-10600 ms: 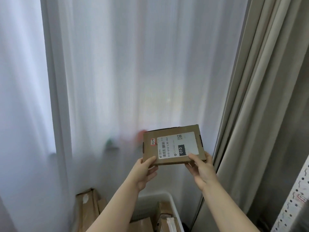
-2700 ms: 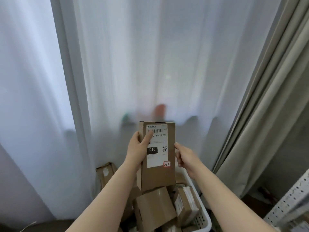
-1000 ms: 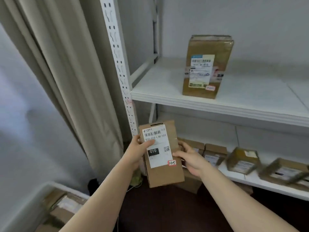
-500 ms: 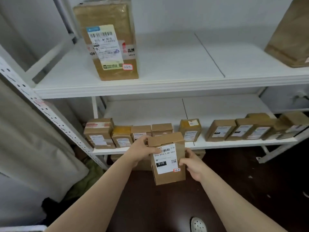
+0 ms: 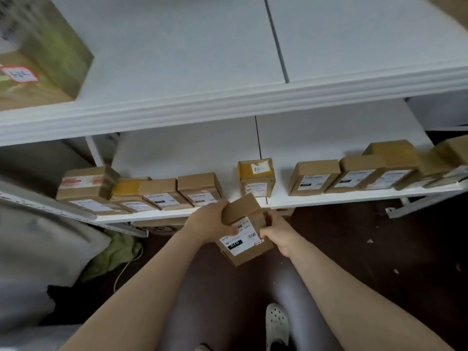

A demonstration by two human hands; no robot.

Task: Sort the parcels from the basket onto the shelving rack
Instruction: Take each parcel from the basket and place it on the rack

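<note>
Rack fills more of the view than half a second ago. Lower shelf carries a row of boxes along its front edge, with a bare gap just left of the yellow-taped box. Parcel, upright before, now tilts, its top at that gap's edge. Left hand and right hand clamp its sides.

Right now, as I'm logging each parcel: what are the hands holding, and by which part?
A small cardboard parcel: the left hand grips its upper left edge, the right hand its right side.
</note>
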